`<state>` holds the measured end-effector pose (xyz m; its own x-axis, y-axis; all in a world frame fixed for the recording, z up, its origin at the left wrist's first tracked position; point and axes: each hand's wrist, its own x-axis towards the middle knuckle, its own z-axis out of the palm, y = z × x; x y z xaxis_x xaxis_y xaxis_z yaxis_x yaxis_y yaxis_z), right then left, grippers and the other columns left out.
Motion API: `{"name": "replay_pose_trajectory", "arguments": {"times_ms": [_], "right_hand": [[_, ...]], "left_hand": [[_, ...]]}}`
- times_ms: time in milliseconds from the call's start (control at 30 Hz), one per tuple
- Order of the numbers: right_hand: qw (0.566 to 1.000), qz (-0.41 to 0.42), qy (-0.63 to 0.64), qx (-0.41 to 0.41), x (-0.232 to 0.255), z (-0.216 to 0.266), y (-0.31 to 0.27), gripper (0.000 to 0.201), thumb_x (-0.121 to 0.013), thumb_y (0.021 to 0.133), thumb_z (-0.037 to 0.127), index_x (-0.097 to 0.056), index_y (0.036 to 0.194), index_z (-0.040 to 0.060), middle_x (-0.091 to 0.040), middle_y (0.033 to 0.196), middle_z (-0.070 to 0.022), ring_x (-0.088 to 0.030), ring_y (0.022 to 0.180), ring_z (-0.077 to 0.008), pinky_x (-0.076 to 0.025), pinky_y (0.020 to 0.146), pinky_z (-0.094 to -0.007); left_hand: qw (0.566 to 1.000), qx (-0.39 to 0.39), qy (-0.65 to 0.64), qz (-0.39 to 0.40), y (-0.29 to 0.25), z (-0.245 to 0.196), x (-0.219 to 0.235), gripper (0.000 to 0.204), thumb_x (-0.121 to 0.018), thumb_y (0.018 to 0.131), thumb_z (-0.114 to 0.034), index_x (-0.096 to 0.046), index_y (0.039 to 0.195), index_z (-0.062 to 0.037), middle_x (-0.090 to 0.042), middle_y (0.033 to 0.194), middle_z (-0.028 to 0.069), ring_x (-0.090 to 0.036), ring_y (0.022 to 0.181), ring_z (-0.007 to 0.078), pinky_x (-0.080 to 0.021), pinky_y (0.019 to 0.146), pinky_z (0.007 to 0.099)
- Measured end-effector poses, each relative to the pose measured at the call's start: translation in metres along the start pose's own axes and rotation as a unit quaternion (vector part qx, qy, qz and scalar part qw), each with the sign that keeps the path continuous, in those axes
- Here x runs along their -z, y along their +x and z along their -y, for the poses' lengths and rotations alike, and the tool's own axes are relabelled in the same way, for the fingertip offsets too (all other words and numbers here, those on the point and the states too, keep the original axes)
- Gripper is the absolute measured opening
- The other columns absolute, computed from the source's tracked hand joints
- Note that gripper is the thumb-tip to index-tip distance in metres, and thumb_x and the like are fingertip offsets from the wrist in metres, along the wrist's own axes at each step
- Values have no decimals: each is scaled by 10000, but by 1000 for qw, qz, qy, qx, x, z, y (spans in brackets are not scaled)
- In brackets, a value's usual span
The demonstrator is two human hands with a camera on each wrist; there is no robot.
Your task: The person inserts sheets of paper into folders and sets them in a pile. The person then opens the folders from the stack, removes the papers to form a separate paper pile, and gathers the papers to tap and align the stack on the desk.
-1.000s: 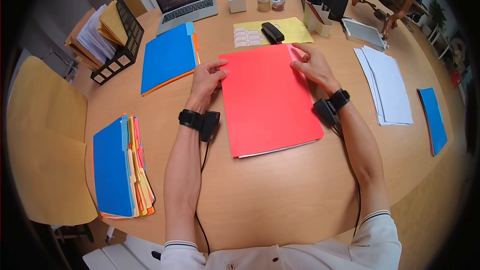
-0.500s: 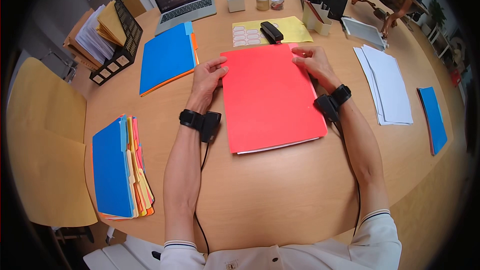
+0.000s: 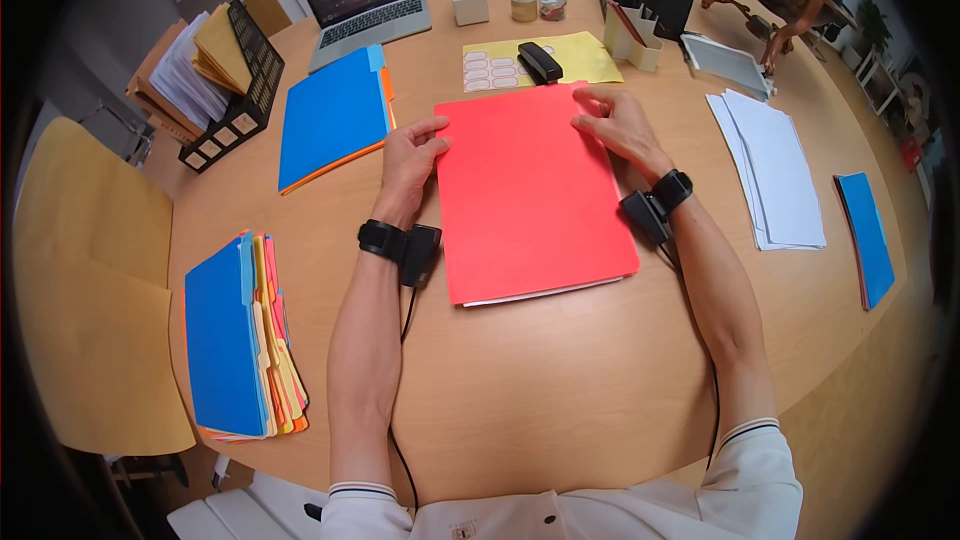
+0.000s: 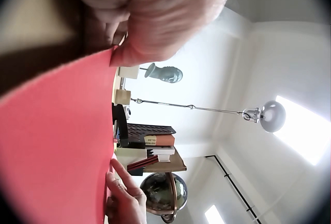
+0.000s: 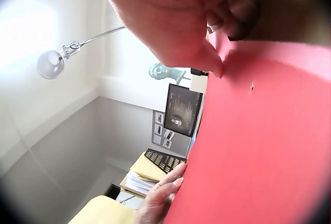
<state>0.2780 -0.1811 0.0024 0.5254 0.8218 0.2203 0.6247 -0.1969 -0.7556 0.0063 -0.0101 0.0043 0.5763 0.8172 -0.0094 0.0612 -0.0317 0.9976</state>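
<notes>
Light-brown wooden desk point(image 3: 520, 380): working surface. Red card folder point(image 3: 535, 190): held over the desk between 2 hands; white paper point(image 3: 545, 293) protrudes along its near edge. Whether the folder touches the desk cannot be determined. Black mesh file holder point(image 3: 263, 58), far left: contains white papers point(image 3: 180, 75) and yellow envelopes point(image 3: 222, 50), leaning. Left hand point(image 3: 408, 165): partly closed, pinching the folder's left edge near the far corner. Right hand point(image 3: 628, 133): partly closed, thumb and fingers gripping near the far right corner. Beige desk organizer point(image 3: 645, 55): contains 1 or more dark-red items.
</notes>
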Motion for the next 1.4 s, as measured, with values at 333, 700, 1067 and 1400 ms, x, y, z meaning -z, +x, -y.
{"name": "replay_pose_trajectory", "arguments": {"times_ms": [333,700,1067,1400], "right_hand": [[865,50,464,-183,15,19,-3,547,-768,864,103,-550,1336,-66,-718,922,-124,-720,856,-180,-595,748,-292],[934,8,331,-136,-6,-10,13,185,-690,916,25,-705,1092,-33,-731,967,-97,-700,838,-139,-567,771,-255],[964,-31,237,-120,-8,-10,31,167,-691,871,-2,-736,1031,-20,-723,915,-60,-656,798,-109,-519,722,-242],[972,-83,218,-37,-28,-24,55,247,-735,805,30,-756,1041,-40,-756,921,-117,-684,806,-151,-543,728,-291]], "left_hand": [[992,35,-63,103,-3,-9,13,309,-609,885,68,-679,1185,59,-719,1033,127,-695,832,145,-593,749,250],[994,16,-48,92,-1,-3,3,319,-607,872,80,-668,1185,78,-714,953,101,-668,769,110,-537,648,216],[1000,-10,-20,-16,9,7,-10,322,-628,858,88,-654,1178,116,-697,894,82,-635,725,100,-513,632,224],[997,-38,-15,-59,13,14,-12,451,-675,862,45,-597,1297,133,-701,963,108,-654,799,134,-541,711,252]]}}
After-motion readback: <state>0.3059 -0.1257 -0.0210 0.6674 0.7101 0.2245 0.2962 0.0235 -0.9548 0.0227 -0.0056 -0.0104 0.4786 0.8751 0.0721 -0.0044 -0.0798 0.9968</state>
